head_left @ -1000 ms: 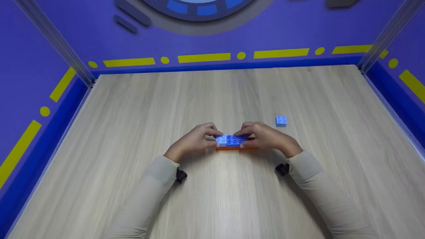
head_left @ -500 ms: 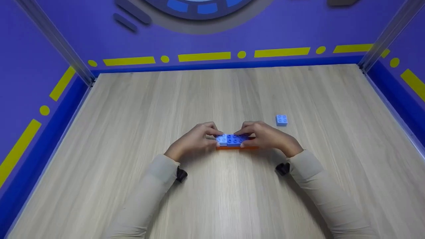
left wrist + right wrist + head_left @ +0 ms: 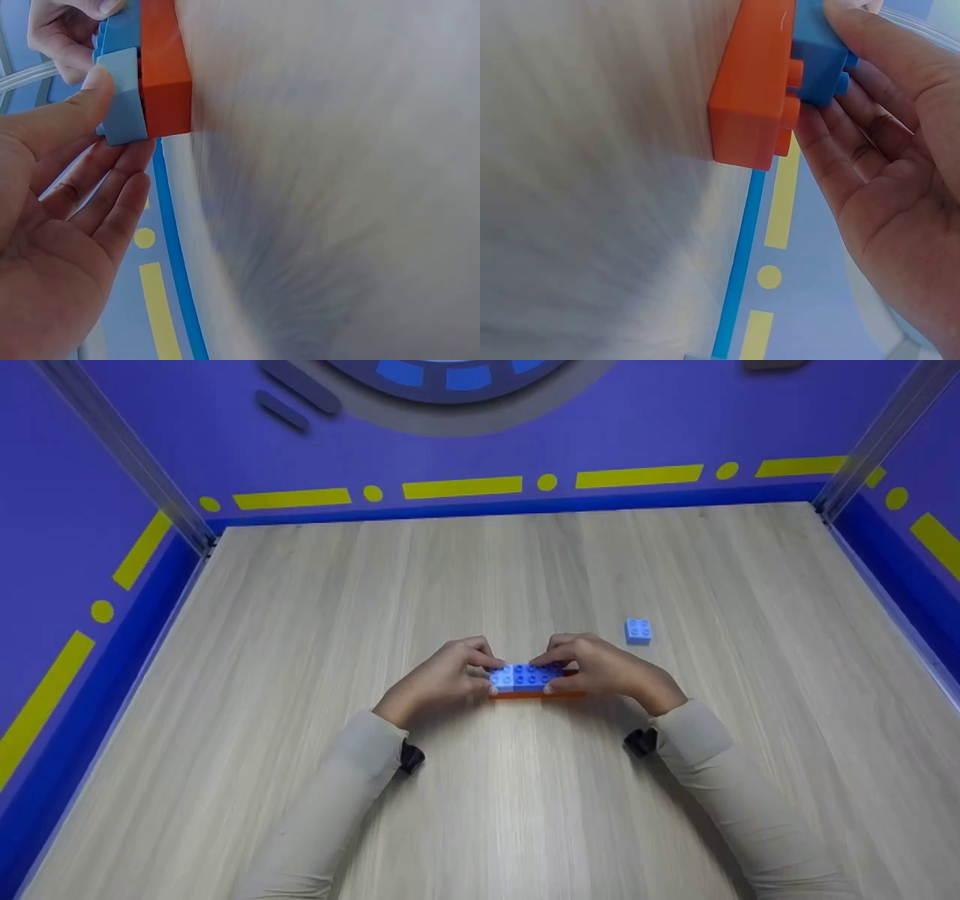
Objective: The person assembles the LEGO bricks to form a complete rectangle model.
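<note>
A long orange brick (image 3: pixel 742 97) rests on the table, and two bricks sit along its studded side. My left hand (image 3: pixel 444 676) pinches the light blue brick (image 3: pixel 124 101) at the left end between thumb and fingers. A thin dark gap shows between it and the orange brick in the left wrist view. Beside it is a darker blue brick (image 3: pixel 529 679), which my right hand (image 3: pixel 604 669) pinches the same way. Bare orange studs (image 3: pixel 790 112) stick out at the right end. Fingers partly cover both blue bricks.
A loose light blue brick (image 3: pixel 638 631) with its studs up lies on the wooden table (image 3: pixel 360 585), beyond my right hand. Purple-blue walls with yellow marks (image 3: pixel 463 487) close off the back and both sides.
</note>
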Demonstrator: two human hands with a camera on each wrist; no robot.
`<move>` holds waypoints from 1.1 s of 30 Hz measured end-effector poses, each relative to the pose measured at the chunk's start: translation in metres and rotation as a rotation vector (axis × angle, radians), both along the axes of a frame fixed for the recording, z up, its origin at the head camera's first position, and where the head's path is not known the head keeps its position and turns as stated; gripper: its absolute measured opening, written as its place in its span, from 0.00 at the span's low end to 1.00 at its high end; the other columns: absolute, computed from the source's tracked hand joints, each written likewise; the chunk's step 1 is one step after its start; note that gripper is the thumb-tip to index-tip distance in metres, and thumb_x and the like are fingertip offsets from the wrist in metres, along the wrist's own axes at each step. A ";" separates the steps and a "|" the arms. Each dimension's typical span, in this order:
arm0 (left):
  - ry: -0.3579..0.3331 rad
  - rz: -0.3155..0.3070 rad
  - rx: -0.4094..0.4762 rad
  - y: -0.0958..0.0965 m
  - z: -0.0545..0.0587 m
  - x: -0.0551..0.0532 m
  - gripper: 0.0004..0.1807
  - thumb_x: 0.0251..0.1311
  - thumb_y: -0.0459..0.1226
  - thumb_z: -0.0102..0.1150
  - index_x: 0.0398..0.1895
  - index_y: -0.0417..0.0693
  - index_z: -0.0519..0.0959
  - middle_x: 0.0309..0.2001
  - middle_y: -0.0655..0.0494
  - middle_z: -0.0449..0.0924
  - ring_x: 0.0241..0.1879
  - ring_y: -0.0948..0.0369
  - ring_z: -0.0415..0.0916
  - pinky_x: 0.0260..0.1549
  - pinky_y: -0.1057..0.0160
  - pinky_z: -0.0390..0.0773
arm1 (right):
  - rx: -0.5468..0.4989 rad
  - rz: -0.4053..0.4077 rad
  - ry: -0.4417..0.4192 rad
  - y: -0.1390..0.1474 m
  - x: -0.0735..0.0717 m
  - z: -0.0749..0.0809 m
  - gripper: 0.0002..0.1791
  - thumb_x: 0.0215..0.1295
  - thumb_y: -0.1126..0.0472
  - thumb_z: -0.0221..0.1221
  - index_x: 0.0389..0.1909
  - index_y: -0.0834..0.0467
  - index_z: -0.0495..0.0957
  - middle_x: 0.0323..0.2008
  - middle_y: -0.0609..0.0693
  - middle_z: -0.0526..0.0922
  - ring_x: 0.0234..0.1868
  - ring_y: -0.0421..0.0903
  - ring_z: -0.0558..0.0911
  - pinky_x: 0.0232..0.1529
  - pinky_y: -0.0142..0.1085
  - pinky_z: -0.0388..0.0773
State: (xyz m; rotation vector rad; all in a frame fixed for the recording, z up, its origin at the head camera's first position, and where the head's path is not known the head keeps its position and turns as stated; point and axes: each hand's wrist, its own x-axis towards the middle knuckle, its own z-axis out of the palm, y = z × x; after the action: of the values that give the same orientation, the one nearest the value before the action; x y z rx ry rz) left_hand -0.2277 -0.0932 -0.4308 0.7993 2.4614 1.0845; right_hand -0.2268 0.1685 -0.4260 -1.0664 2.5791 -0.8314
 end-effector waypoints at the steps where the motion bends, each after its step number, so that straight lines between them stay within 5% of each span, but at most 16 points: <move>1: 0.002 0.003 0.000 0.000 0.000 0.000 0.19 0.56 0.32 0.66 0.53 0.44 0.81 0.42 0.58 0.75 0.46 0.54 0.71 0.43 0.64 0.71 | 0.000 0.001 0.001 0.000 0.000 0.000 0.19 0.59 0.63 0.65 0.53 0.59 0.81 0.41 0.51 0.80 0.44 0.45 0.79 0.48 0.41 0.81; 33: -0.057 0.074 0.031 0.004 -0.004 0.002 0.19 0.52 0.31 0.68 0.49 0.46 0.82 0.46 0.55 0.78 0.51 0.58 0.75 0.56 0.60 0.75 | 0.028 0.008 -0.016 0.000 0.003 0.006 0.19 0.61 0.62 0.64 0.54 0.58 0.79 0.47 0.51 0.80 0.48 0.46 0.80 0.49 0.42 0.80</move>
State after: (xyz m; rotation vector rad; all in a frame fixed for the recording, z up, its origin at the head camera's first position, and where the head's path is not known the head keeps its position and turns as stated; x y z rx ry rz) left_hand -0.2261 -0.0893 -0.4347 0.6814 2.4495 1.1582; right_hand -0.2242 0.1681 -0.4204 -1.0569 2.5634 -0.7958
